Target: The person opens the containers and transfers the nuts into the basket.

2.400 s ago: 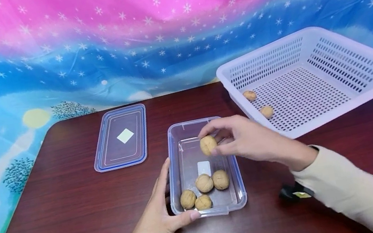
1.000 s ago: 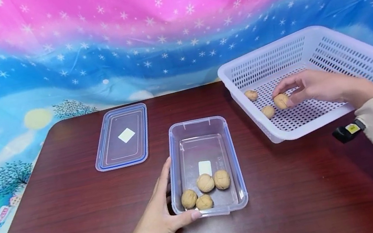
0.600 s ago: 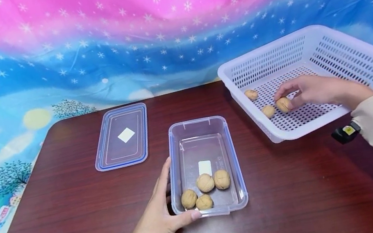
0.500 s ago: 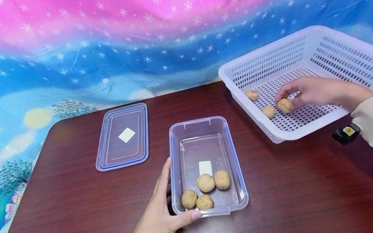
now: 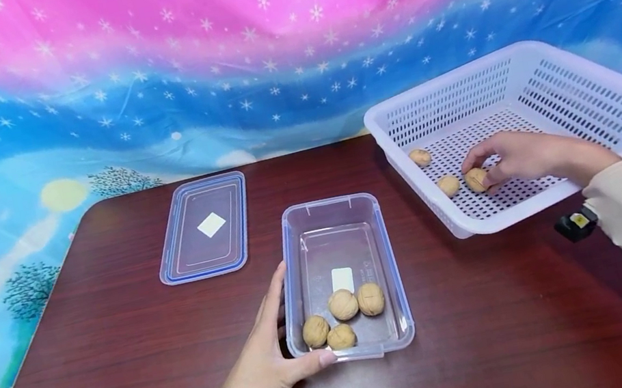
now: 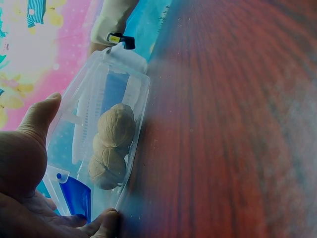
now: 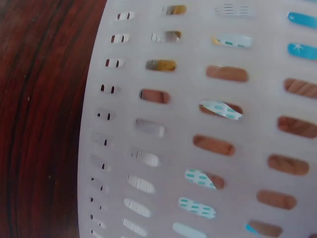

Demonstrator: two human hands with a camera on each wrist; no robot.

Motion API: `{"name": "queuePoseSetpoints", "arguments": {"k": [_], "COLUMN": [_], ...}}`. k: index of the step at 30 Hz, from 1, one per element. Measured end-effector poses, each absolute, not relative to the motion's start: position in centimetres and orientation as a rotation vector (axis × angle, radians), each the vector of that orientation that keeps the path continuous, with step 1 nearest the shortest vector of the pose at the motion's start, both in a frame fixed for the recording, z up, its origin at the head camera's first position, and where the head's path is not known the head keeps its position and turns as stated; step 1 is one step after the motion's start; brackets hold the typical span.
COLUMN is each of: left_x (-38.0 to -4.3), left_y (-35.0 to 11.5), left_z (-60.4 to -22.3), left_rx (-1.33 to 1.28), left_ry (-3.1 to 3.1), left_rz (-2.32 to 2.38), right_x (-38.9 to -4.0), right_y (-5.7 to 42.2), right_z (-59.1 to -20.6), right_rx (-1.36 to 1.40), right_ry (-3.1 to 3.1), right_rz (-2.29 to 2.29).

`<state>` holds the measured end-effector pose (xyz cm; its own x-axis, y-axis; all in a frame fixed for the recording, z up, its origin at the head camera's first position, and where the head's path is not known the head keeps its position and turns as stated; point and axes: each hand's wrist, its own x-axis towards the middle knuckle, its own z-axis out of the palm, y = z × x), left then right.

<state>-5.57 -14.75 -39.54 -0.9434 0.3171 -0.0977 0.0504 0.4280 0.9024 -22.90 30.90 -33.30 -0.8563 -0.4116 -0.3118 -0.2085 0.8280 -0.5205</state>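
Observation:
In the head view my left hand (image 5: 267, 354) grips the near left corner of a clear plastic food container (image 5: 328, 219), its thumb over the front rim. Several walnuts (image 5: 370, 299) lie at the container's near end; the left wrist view shows the walnuts (image 6: 116, 125) through the wall, beside my left hand (image 6: 22, 163). My right hand (image 5: 523, 155) reaches into a white slotted basket (image 5: 497, 220) and pinches a walnut (image 5: 476, 180) low over its floor. Two other walnuts (image 5: 448, 186) sit by the basket's left wall. Mostly the basket's slotted side (image 7: 173, 129) fills the right wrist view.
A clear lid (image 5: 203, 227) with a blue seal and a white sticker lies on the dark wood table (image 5: 124, 338), left of the container. Behind the table hangs a pink and blue snowflake cloth (image 5: 262, 57). The basket's raised rim stands around my right hand.
My right hand has carried the walnut from above the container rightward into the basket, then lowered it beside the other two. My left hand and the container have stayed in place.

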Motion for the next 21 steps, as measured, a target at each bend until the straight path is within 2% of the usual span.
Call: {"name": "queuePoseSetpoints", "arguments": {"k": [14,21], "left_x": [-5.48,-5.51], "left_y": [-14.96,-14.92], "left_z": [-39.64,-39.63], "left_rx": [0.337,0.333], "left_ry": [2.423,2.426], "left_rz": [1.537,1.524], "right_x": [-22.75,-22.55], "right_y": [31.03,31.32], "right_z": [-33.47,-33.23], "right_rx": [-0.365,-0.346], "right_ry": [2.511,2.580], "right_rz": [-0.813,-0.727]}}
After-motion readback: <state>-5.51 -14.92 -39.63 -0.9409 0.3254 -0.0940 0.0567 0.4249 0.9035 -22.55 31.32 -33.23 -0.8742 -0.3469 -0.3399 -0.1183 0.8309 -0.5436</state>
